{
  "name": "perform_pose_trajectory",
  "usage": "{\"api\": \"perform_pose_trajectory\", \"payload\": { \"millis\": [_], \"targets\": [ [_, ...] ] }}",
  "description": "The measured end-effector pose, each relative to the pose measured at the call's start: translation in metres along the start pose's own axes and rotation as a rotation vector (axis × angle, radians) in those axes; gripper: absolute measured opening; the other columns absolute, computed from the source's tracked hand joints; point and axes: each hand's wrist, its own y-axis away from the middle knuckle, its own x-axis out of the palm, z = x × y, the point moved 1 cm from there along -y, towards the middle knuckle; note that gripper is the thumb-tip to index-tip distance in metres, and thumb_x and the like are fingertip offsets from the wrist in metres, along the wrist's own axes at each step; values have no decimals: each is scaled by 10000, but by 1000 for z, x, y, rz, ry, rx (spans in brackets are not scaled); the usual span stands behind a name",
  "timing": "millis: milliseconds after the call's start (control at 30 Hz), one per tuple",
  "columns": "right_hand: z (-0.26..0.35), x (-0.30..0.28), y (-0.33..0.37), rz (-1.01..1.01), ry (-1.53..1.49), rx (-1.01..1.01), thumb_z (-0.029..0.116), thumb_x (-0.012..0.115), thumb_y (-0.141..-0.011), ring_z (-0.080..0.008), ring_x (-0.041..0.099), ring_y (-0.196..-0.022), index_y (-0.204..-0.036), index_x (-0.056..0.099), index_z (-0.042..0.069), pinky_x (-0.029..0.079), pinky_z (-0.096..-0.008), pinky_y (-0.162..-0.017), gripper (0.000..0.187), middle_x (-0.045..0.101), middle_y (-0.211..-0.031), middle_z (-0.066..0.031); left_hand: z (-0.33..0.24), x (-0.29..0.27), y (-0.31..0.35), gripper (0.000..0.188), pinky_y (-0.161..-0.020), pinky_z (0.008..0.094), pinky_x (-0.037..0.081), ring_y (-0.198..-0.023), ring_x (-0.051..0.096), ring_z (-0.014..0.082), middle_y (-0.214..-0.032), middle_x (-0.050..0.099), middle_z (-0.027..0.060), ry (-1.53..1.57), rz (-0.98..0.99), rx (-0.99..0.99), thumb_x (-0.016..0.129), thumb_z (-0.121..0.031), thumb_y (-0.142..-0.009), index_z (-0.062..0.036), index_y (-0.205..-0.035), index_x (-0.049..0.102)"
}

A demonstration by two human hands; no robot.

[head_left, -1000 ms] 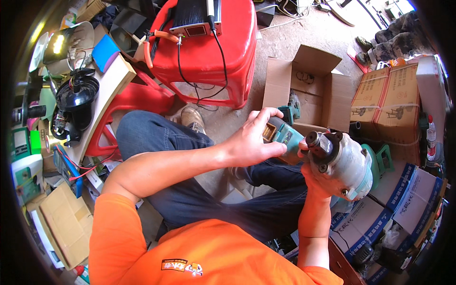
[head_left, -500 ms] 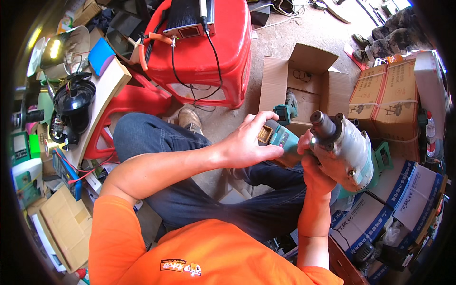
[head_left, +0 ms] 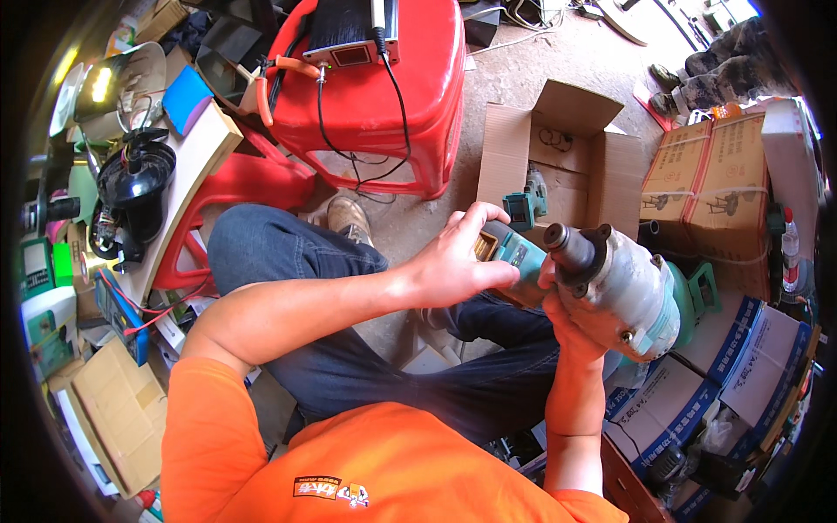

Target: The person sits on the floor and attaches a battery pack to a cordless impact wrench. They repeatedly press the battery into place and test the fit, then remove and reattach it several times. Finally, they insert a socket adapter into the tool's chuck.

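A teal impact wrench with a worn grey metal nose is held over my right leg. Its round drive end points up and to the left. My right hand wraps around the handle just below the head. My left hand grips the foot of the handle, thumb on the near side and index finger on the far side. A brownish opening or contact part shows at that foot, between the thumb and index finger. The lower fingers of my left hand are hidden.
An open cardboard box lies ahead, a second teal tool at its near side. A red plastic stool carries a black device with cables and orange-handled pliers. Taped cartons stand right, a cluttered board left. Another person's legs show far right.
The head of the impact wrench has swung a little to the left and down, and my right hand with it. My left hand keeps nearly the same place on the foot.
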Motion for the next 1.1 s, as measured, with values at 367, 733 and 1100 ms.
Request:
{"api": "perform_pose_trajectory", "payload": {
  "millis": [367, 733, 1100],
  "targets": [
    [-26, 3, 8, -13, -512, 71, 201, 792, -791, -109, 513, -839, -1119, 576, 70, 389, -223, -761, 414, 567, -960, -24, -1, -1, -2, 647, -987, 338, 427, -1105, 525, 175, -1188, 537, 100, 15, 2, -56, 773, -159, -754, -72, -1295, 428],
    [3, 10, -2, -46, -733, 31, 200, 799, -786, -148, 541, -885, -1181, 576, 45, 412, -255, -791, 480, 589, -1013, -70, 5, 2, -1, 731, -1025, 425, 393, -1169, 474, 396, -1205, 457, 285, -16, 13, 24, 750, -341, -755, -89, -1332, 379],
    [-38, -9, -2, 126, -596, -87, 152, 771, -821, -148, 586, -908, -1283, 526, 36, 441, -234, -810, 536, 617, -1087, -100, 10, 3, -5, 697, -1000, 411, 400, -1146, 468, 388, -1210, 446, 286, 142, 26, -48, 739, -329, -734, -72, -1282, 394]
  ]
}}
